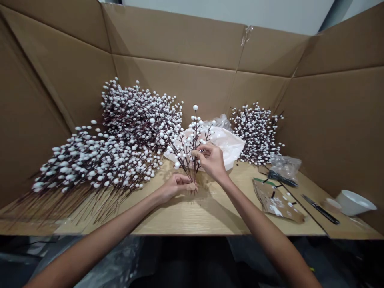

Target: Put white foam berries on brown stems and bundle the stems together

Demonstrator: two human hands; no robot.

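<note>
Upright over the middle of the table stands a bunch of artificial berry stems (195,132), dark brown twigs tipped with white berries. My left hand (177,186) is closed around the lower ends of these stems. Higher up, my right hand (211,160) pinches at a twig among the berries, thumb and forefinger together; exactly what lies between the fingertips is partly hidden. Just behind the bunch lies a crumpled white plastic bag (229,144). To the left, a large heap of similar berry stems (102,156) spreads over the table, bare stalks pointing toward me.
Cardboard walls (180,40) enclose the table (180,220) at the back and sides. At the back right stands another pile of berry stems (256,132). Nearer lie a clear plastic bag (286,166), a stained cardboard piece (279,202), a utility knife (321,210) and a white bowl (355,202).
</note>
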